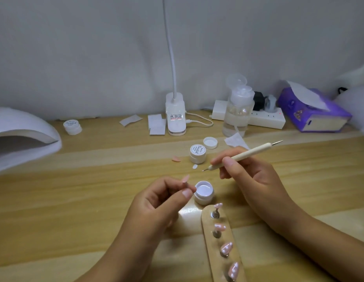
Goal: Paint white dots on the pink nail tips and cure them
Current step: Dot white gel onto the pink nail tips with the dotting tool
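The left hand [162, 202] pinches one pink nail tip [185, 178] between thumb and fingers, lifted just above the desk [75, 200] beside an open jar of white gel [204, 191]. The right hand [248, 176] grips a dotting tool [244, 154] like a pen, its metal point hovering above the jar, apart from the tip. Four more pink tips [226, 247] stand on small pegs along a wooden holder [212, 251] below the jar; the nearer two show white dots. Farther back sit a closed jar [198, 153], a loose lid [210, 142] and a loose tip [176, 158]. A white curing lamp [24, 135] rests at the left edge.
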A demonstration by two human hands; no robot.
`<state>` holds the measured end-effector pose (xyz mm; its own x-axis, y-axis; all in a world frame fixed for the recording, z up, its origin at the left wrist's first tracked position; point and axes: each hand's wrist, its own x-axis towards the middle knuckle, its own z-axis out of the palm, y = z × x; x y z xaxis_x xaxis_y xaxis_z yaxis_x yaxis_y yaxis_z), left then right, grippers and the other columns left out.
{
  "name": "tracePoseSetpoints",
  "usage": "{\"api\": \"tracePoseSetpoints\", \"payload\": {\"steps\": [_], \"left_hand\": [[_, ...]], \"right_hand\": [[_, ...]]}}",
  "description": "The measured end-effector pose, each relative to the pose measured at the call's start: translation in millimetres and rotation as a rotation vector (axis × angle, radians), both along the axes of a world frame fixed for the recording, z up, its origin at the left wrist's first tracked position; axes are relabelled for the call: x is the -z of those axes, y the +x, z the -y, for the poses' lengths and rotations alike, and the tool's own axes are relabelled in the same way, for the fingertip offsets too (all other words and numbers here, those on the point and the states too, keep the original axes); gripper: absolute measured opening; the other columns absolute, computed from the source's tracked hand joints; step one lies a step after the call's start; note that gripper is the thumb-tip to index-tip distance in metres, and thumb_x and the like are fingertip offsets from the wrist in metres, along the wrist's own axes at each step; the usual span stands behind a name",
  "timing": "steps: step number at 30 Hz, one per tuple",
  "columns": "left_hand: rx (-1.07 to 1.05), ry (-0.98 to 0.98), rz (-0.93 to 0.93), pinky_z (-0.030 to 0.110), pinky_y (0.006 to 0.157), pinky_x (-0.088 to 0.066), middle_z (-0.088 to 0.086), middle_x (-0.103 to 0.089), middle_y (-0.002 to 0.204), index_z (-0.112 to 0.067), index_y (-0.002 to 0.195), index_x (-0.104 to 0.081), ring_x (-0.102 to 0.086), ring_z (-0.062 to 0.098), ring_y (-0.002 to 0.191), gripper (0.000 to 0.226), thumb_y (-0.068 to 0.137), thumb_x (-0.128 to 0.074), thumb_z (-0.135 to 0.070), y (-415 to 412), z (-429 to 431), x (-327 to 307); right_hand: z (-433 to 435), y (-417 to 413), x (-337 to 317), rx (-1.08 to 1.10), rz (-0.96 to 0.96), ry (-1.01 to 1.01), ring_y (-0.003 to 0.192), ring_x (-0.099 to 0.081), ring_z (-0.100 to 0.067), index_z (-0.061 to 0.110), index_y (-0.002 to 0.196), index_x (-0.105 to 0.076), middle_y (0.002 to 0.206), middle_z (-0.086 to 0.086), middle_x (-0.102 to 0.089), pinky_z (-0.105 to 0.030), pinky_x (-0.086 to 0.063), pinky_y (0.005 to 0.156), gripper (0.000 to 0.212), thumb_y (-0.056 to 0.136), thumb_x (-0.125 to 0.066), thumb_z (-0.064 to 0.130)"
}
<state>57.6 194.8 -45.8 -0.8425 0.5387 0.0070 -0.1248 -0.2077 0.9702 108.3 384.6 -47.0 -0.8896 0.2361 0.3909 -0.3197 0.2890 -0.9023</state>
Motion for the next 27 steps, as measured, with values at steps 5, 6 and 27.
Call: {"api": "tracePoseSetpoints", "payload": {"steps": [5,6,27], "left_hand": [[0.001,0.021,-0.002,0.013,0.048,-0.039,-0.007,-0.068,0.072,-0.025,0.071,-0.072,-0.048,0.003,0.052,0.020,0.054,-0.073,-0.035,-3.0,-1.5,3.7],[0.000,0.021,-0.002,0.013,0.051,-0.042,-0.007,-0.067,0.071,-0.023,0.073,-0.073,-0.050,0.004,0.054,0.022,0.054,-0.074,-0.035,-3.6,-1.4,4.2],[0.048,0.011,-0.041,0.011,0.063,-0.046,-0.014,-0.066,0.076,-0.026,0.085,-0.074,-0.054,0.000,0.066,0.019,0.069,-0.074,-0.038,-5.6,2.9,6.1]], "right_hand": [[2.8,1.4,-1.9,0.039,0.015,0.003,0.074,-0.058,-0.007,0.024,0.087,-0.071,0.085,0.006,-0.067,-0.014,-0.046,0.074,0.024,0.092,-0.056,0.043],[3.2,1.4,-1.7,0.045,0.011,0.016,0.073,-0.057,-0.006,0.025,0.087,-0.070,0.084,0.007,-0.067,-0.014,-0.045,0.073,0.023,0.092,-0.056,0.043],[5.6,0.3,1.3,0.004,0.036,0.221,0.067,-0.052,-0.008,0.024,0.081,-0.067,0.079,0.006,-0.064,-0.014,-0.043,0.066,0.024,0.089,-0.053,0.043]]}}
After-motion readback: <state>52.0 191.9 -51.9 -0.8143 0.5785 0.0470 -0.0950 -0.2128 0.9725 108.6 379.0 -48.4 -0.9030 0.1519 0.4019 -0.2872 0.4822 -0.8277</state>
